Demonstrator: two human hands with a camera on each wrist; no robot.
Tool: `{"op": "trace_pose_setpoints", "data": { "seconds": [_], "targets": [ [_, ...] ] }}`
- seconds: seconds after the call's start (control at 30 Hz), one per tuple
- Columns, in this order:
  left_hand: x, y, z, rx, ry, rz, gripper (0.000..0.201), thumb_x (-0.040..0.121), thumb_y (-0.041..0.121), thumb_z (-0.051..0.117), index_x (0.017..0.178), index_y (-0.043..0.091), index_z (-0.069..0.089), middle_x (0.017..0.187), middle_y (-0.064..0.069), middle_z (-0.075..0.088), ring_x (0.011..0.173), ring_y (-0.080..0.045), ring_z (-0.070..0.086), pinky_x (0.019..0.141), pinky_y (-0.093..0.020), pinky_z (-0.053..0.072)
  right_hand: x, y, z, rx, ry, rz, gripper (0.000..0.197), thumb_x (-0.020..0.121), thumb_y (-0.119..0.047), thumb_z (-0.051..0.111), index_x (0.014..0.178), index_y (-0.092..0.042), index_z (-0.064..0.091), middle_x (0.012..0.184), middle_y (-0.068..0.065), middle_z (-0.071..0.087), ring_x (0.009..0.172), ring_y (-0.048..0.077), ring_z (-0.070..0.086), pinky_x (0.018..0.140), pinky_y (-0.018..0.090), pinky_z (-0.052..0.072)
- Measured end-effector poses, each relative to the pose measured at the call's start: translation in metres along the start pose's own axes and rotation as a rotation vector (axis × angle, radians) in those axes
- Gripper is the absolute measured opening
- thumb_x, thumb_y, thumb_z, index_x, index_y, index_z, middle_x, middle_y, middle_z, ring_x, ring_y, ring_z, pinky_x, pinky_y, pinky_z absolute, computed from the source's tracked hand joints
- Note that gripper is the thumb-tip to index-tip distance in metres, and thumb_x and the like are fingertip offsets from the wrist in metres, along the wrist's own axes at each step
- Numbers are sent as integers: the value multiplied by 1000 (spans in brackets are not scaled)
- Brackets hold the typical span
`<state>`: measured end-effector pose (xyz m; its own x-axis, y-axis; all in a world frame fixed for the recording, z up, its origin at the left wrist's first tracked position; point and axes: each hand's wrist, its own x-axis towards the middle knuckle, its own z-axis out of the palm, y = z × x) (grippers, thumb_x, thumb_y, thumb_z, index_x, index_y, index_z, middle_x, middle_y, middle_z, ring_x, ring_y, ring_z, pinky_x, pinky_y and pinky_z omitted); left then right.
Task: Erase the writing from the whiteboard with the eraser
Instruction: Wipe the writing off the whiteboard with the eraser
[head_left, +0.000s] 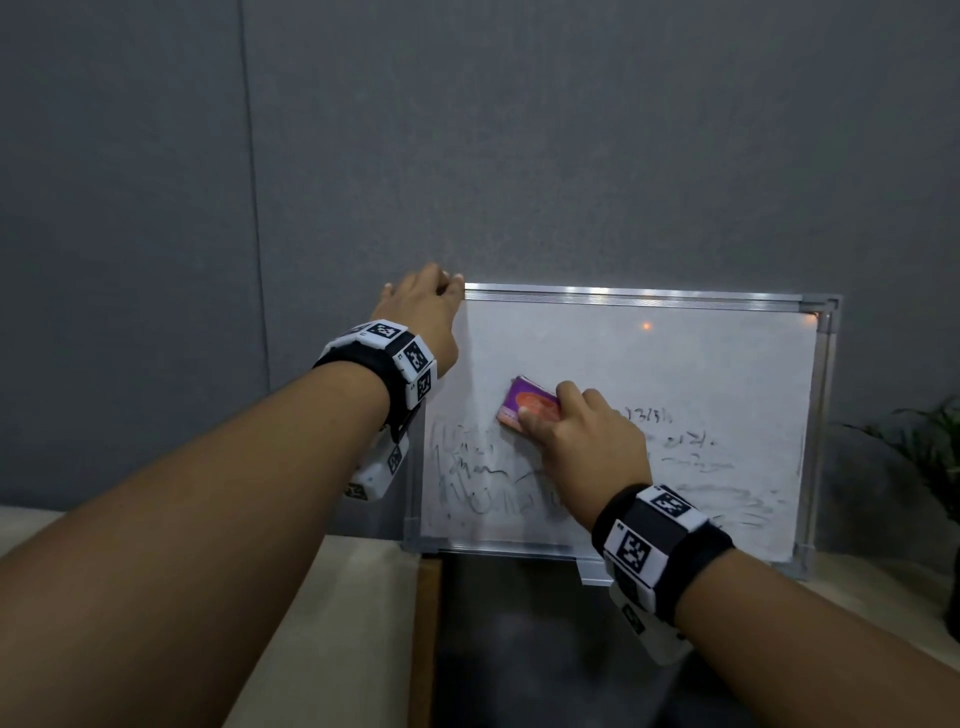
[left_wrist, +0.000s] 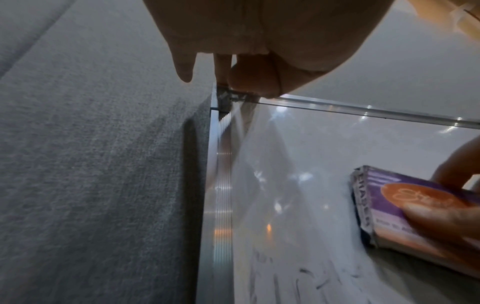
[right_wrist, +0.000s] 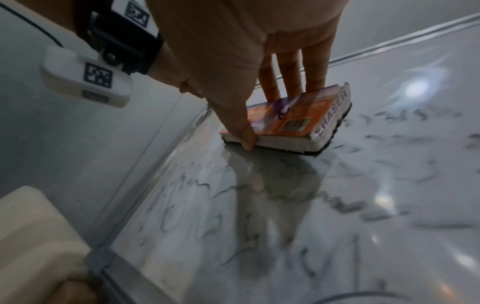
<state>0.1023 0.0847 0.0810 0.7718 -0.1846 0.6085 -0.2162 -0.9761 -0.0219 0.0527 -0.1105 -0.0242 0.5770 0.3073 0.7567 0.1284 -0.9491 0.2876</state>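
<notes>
Head view wide; wrist views close

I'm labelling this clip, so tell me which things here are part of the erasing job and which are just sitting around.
Part of the job:
whiteboard, smeared writing on its lower half
eraser, held by the right hand
left hand, gripping the board's top left corner

Just there:
plant at the right
grey wall

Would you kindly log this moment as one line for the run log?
left hand: grips whiteboard top-left corner | right hand: presses eraser on board | writing: smeared, lower half remains
</notes>
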Motion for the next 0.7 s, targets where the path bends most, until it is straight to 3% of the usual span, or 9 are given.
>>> {"op": "trace_pose_setpoints", "data": {
  "seconds": [0.17, 0.43, 0.57, 0.7],
  "targets": [
    [0, 1, 2, -7, 5, -6, 81, 78, 3, 52, 151, 19, 21, 140, -3, 31, 132, -25, 29, 118, -45, 15, 15, 16, -8, -7, 20, 70, 32, 66, -22, 81, 95, -26, 68, 84, 5, 47, 68, 25, 49, 47, 26, 23],
    [-1, 1, -1, -1, -9, -16, 82, 78, 3, 52, 151, 19, 21, 141, -3, 30, 132, -25, 29, 118, -45, 14, -1, 6, 1, -9, 0, 17, 35, 64, -19, 81, 95, -27, 69, 84, 4, 48, 67, 24, 49, 48, 27, 22],
    [-1, 1, 0, -8, 0, -17, 81, 78, 3, 52, 151, 19, 21, 141, -3, 30, 132, -25, 29, 118, -45, 14, 5, 19, -6, -14, 15, 48, 25, 70, -27, 80, 93, -27, 69, 83, 5, 48, 67, 25, 48, 48, 26, 21],
    [-1, 2, 0, 2, -3, -20, 83, 77, 2, 53, 152, 19, 20, 142, -3, 29, 134, -25, 27, 118, -46, 14, 17, 11, -9, -11, 30, 63, 27, 64, -24, 83, 87, -26, 69, 82, 4, 48, 65, 24, 48, 47, 26, 18]
  ]
}}
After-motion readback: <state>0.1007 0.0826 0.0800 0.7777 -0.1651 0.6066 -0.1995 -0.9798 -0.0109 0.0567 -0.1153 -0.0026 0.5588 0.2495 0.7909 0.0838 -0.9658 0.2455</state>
